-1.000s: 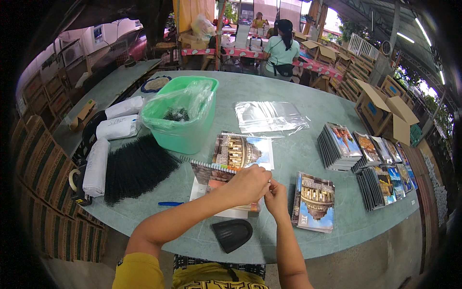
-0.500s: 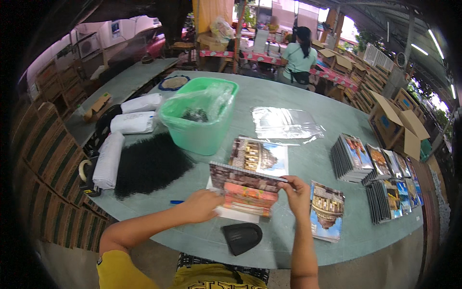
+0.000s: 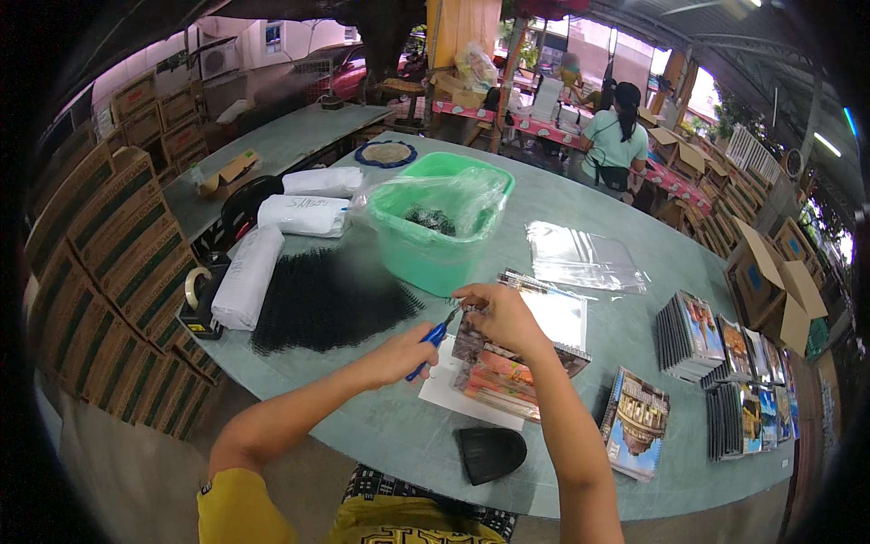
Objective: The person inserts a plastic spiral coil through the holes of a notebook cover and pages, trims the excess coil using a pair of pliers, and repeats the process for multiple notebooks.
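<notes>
My left hand (image 3: 399, 358) is closed around blue-handled pliers (image 3: 434, 339), their jaws pointing up toward the spine of a spiral notebook (image 3: 494, 381). My right hand (image 3: 500, 315) pinches the left end of that spine, close to the plier tips, where a bit of coil shows between the fingers. The notebook lies open on a white sheet (image 3: 437, 385), brown and reddish printed pages facing up, partly covered by my right forearm. Just behind it is another spiral notebook (image 3: 560, 313). A dark, rounded block (image 3: 489, 453) sits on the near side.
Black plastic coils (image 3: 317, 299) are heaped at left, near white wrapped rolls (image 3: 245, 276). A green bin (image 3: 435, 258) with clear plastic stands behind. Clear sleeves (image 3: 584, 258) lie farther back. A spiral notebook (image 3: 636, 422) and notebook stacks (image 3: 693, 335) are at right. Another person (image 3: 616, 140) stands beyond.
My left hand has left the notebook and picked up the blue pliers from the table. My right hand has moved from the spine's right end to its left end. The view has shifted.
</notes>
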`<control>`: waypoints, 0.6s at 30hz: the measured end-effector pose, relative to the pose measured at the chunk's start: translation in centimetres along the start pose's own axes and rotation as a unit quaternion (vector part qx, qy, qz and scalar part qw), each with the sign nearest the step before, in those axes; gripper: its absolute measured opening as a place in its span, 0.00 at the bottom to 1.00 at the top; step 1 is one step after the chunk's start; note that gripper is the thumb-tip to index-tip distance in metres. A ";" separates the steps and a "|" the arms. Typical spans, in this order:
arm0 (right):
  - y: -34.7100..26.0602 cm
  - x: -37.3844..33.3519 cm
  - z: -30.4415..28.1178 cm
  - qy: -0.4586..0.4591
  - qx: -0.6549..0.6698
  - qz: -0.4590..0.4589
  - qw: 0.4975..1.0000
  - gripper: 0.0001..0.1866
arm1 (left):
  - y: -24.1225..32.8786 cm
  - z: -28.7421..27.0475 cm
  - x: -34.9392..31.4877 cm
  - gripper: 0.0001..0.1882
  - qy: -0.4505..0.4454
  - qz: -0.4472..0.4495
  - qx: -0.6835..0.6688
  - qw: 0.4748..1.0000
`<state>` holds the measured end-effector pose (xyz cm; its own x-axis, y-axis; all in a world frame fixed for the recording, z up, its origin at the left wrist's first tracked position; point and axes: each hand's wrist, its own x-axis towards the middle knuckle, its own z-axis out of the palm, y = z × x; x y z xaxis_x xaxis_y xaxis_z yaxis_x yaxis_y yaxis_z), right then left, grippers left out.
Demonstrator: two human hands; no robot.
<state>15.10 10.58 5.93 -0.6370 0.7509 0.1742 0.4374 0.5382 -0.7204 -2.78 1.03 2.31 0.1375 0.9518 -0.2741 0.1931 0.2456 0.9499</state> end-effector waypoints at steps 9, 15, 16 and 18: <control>-0.8 -0.1 0.3 -0.018 0.015 0.010 1.000 0.19 | 1.0 -0.3 0.1 0.14 -0.004 -0.024 0.107 0.994; 0.8 -0.3 0.9 -0.024 0.000 -0.107 0.994 0.17 | 1.8 0.3 -0.3 0.13 0.017 0.026 0.161 0.987; 0.9 -0.2 1.1 -0.021 -0.012 -0.105 0.994 0.17 | 1.4 0.2 -0.1 0.14 0.048 0.051 0.237 0.969; 0.6 -0.3 1.3 0.020 -0.041 -0.079 0.996 0.16 | 0.2 -0.3 0.6 0.15 0.109 0.100 0.384 0.911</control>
<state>14.71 10.14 4.58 -0.6770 0.6681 0.3087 0.3851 0.6790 -0.6251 -2.92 1.71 2.42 0.0656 0.9978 0.0090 0.8196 -0.0590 0.5699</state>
